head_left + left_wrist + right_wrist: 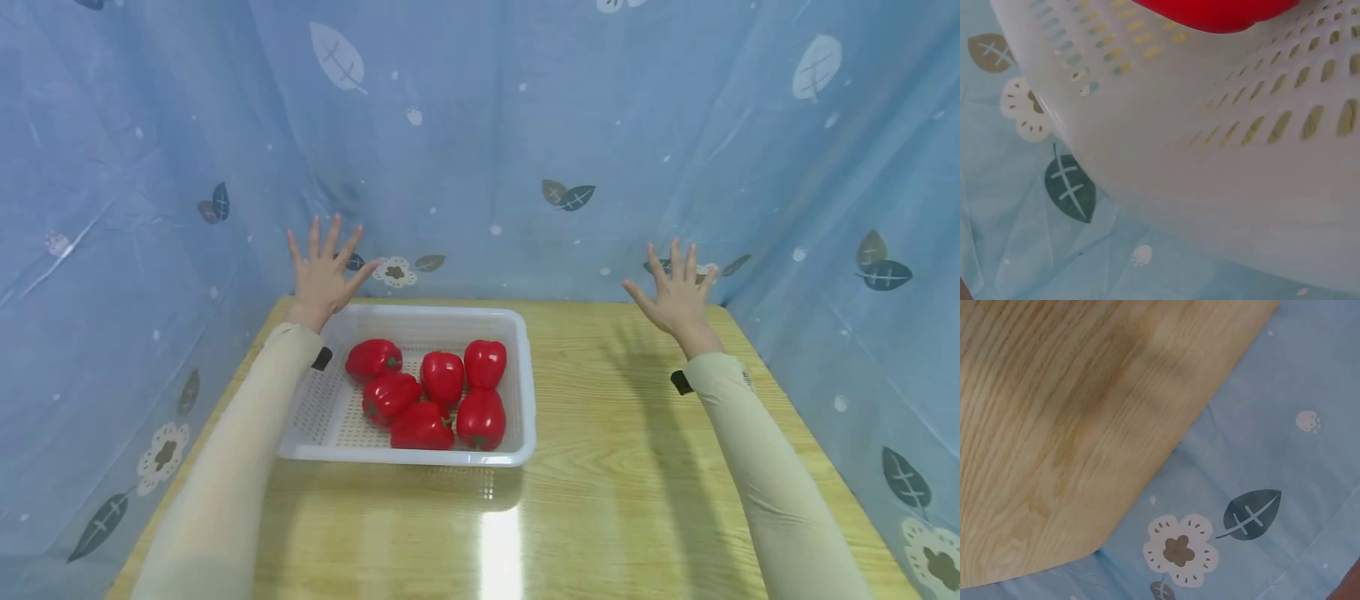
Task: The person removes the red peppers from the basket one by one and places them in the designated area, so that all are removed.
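My left hand [322, 279] is held up with spread fingers above the back left corner of a white plastic basket [528, 392]. Nothing is in it. On the far side, my right hand [678, 296] hovers over the back right of the table, fingers spread, also holding nothing. Several glossy red bell peppers lie in the basket, among them one at the back right [485, 363] and one at the left [372, 360]. In the left wrist view, part of a red bell pepper [1222, 15] shows inside the perforated basket wall [1147, 156].
The basket stands on the left half of a wooden table [592, 500]. A blue curtain [480, 150] with leaf and flower prints surrounds the table at the back and both sides. In the right wrist view, the table's corner [1094, 547] meets this cloth.
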### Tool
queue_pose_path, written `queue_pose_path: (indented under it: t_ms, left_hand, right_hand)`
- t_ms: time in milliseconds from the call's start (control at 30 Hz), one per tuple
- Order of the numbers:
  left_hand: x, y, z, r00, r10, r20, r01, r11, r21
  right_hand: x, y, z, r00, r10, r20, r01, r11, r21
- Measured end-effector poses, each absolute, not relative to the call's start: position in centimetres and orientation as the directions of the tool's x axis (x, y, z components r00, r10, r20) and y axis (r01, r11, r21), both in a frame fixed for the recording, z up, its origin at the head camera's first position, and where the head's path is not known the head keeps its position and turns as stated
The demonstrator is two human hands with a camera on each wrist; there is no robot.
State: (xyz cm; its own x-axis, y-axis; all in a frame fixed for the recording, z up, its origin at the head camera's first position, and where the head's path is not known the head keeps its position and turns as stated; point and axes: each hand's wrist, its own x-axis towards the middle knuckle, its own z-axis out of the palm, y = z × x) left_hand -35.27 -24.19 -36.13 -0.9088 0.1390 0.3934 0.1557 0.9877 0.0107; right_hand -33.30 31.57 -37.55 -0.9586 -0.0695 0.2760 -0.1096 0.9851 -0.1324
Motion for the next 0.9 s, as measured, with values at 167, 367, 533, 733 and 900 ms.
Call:
queue_pose_path:
  t_ms: [167,367,533,733,900]
  left_hand:
    - [-35.3,-24.5,-36.2,-0.905,0.169,0.39,0.184,0.983,0.001]
    - [-35.0,-25.0,-36.2,-0.909,0.184,0.374,0.195,0.981,-0.009]
    - [-34.5,-25.4,-36.0,-0.921,0.201,0.334,0.215,0.976,0.008]
    - [-33.8,-26.4,-36.5,-0.937,0.219,0.273,0.239,0.97,0.04]
    - [-33.3,-26.9,-36.7,-0.947,0.226,0.228,0.252,0.963,0.096]
  right_hand:
    - [-33.6,31.3,-37.5,-0.96,-0.072,0.27,-0.112,0.985,-0.134]
    - [-33.8,30.1,-37.6,-0.959,-0.109,0.26,-0.148,0.98,-0.137]
    - [-34.3,29.0,-37.9,-0.947,-0.149,0.286,-0.197,0.969,-0.149]
    - [-34.9,26.8,-38.0,-0.927,-0.21,0.311,-0.276,0.944,-0.183]
    - [-34.7,24.3,-37.6,-0.892,-0.283,0.354,-0.369,0.907,-0.205]
